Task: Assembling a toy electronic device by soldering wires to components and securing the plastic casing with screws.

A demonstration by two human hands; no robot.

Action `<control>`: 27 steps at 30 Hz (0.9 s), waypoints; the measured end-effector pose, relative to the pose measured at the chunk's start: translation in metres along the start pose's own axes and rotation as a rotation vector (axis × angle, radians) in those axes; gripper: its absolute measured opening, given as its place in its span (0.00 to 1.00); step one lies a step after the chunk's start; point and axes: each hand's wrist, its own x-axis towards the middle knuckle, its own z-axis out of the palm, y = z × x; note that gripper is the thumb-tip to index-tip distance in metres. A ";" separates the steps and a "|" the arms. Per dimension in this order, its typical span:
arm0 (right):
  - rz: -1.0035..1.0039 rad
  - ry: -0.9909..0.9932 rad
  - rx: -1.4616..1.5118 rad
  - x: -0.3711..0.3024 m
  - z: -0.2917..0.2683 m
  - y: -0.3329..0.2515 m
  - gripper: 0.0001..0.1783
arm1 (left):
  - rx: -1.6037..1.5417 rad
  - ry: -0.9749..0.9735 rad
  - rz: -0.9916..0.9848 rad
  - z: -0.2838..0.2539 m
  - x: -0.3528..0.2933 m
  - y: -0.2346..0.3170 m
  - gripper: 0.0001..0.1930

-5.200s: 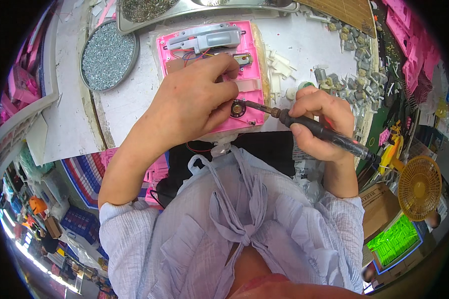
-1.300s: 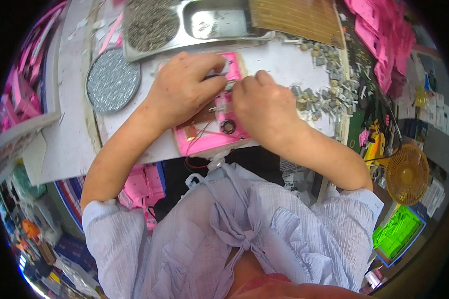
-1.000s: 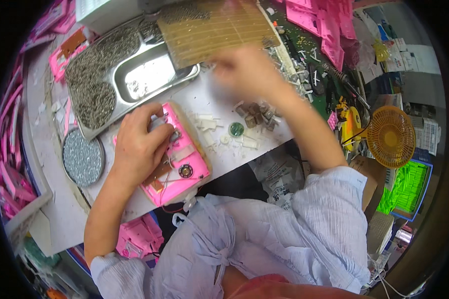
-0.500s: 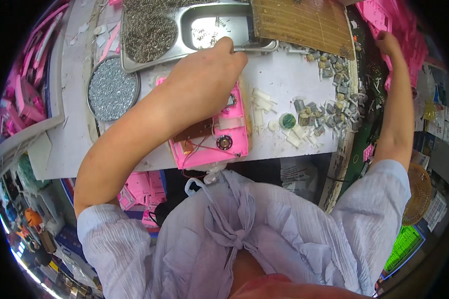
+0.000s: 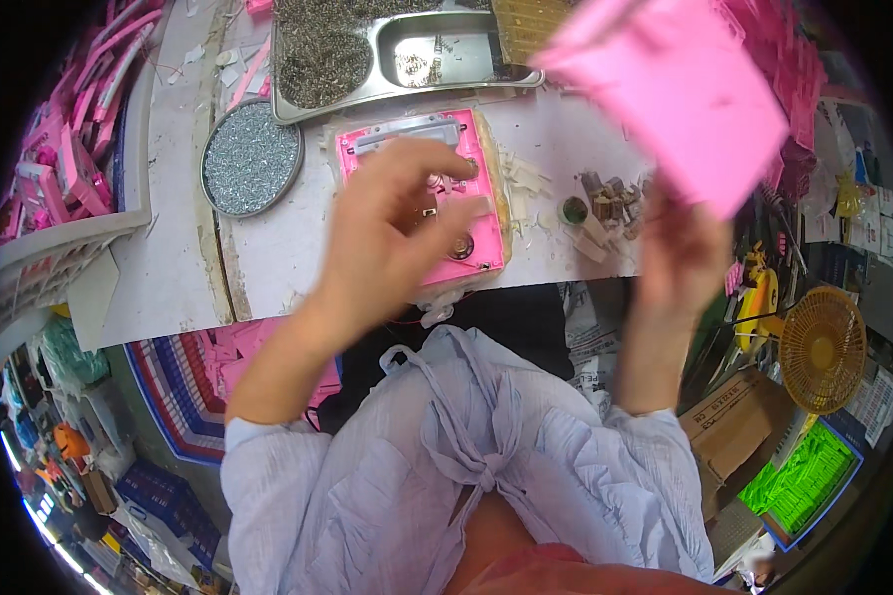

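A pink plastic housing (image 5: 488, 159) lies on the table in front of me, with a round speaker-like part, a grey strip and wires showing in it. Over its left side is my left hand (image 5: 382, 223), thumb and forefinger apart, with nothing visible between them. The thumb tip reaches over the housing's middle; whether it touches is unclear. My right hand (image 5: 687, 248), smeared by motion, grips the lower edge of a flat pink plastic panel (image 5: 680, 99) raised above the table's right side.
A metal tray (image 5: 392, 89) of small springs stands behind the housing, partly under brown cardboard (image 5: 526, 30). To the left is a round dish (image 5: 252, 159) of small screws. Small motors (image 5: 610, 198) lie at right. A fan (image 5: 822, 349) stands beyond the table's right edge.
My left hand has come back from the spring tray to the housing and its fingers have parted. My right hand has swung in from the pile at far right, bringing the pink panel.
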 end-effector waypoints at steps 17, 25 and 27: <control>0.166 -0.468 -1.161 -0.053 0.023 0.056 0.32 | -0.199 0.084 -0.332 -0.022 -0.039 -0.019 0.37; -0.006 -0.667 -1.389 -0.035 0.003 0.081 0.28 | 0.287 0.126 -0.109 -0.016 -0.042 -0.042 0.43; -0.031 -0.736 -1.398 -0.026 0.004 0.084 0.27 | 0.265 0.120 -0.186 -0.020 -0.045 -0.040 0.42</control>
